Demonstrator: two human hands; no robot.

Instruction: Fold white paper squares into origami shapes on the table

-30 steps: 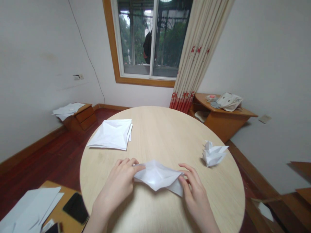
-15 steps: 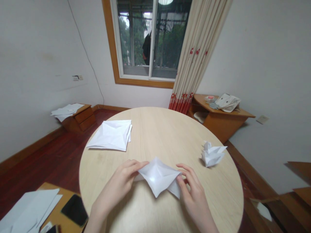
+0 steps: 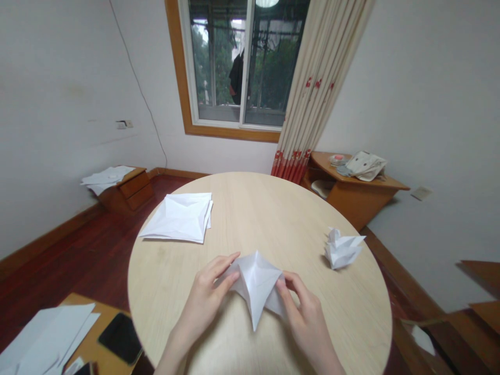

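A partly folded sheet of white paper (image 3: 257, 284) is held over the near half of the round table (image 3: 258, 208), one point facing away and a longer one hanging toward me. My left hand (image 3: 209, 289) pinches its left corner between thumb and fingers. On the opposite side, my right hand (image 3: 304, 302) grips the right corner, thumb in front. To the right stands a finished-looking folded paper figure (image 3: 342, 249) with pointed tips. A stack of creased white paper sheets (image 3: 182, 217) lies at the table's far left.
At lower left, a low wooden surface holds loose white sheets (image 3: 47, 338) and a black phone (image 3: 120, 337). A small drawer cabinet (image 3: 135, 192) with papers stands back left. A corner desk (image 3: 359, 192) bearing a cloth bag (image 3: 366, 165) is back right, beside the curtain (image 3: 312, 94).
Both hands have come closer together, bringing the paper's side corners inward. Its near point has become narrower and longer. My left hand has shifted right, its thumb now on the front.
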